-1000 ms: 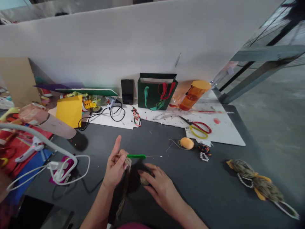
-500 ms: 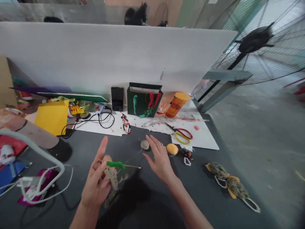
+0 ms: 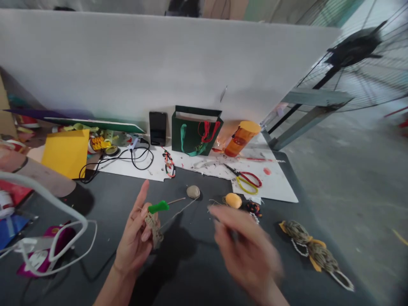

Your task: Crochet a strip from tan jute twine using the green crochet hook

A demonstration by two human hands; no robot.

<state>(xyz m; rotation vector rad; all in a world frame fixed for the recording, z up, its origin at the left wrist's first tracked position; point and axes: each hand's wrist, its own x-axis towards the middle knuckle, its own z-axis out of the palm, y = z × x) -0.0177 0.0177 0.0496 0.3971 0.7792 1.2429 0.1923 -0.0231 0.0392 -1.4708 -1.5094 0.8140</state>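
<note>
Green-handled crochet hook (image 3: 158, 207) is in the left hand (image 3: 132, 242), head pointing up and right over the desk (image 3: 194, 272), its thin shaft clear of the surface. Left hand is clamped on the hook and a small tan crochet piece (image 3: 153, 229), which hangs just below the green grip. Thin pale strand (image 3: 180, 212) runs from the piece up and right, towards a small tan ball (image 3: 193, 191) on the desk. Right hand (image 3: 245, 250) is motion-blurred, out over the desk. Its fingers look close together, but can't tell if they're holding anything. Orange oval bead (image 3: 233, 200) and a small cluster of dark beads (image 3: 253, 208) sit just past its fingertips. Further back, a white paper sheet (image 3: 204, 170) carries red-and-yellow scissors (image 3: 245, 182) and a beaded strand (image 3: 169, 164). Along the wall: phone (image 3: 157, 128), green gift bag (image 3: 194, 131), amber bottle (image 3: 242, 138), lying tilted. Yellow card (image 3: 65, 153) and black cable (image 3: 134, 157) are at back left. Braided tan cords with pearls (image 3: 310, 248) lie at right on the desk.
</note>
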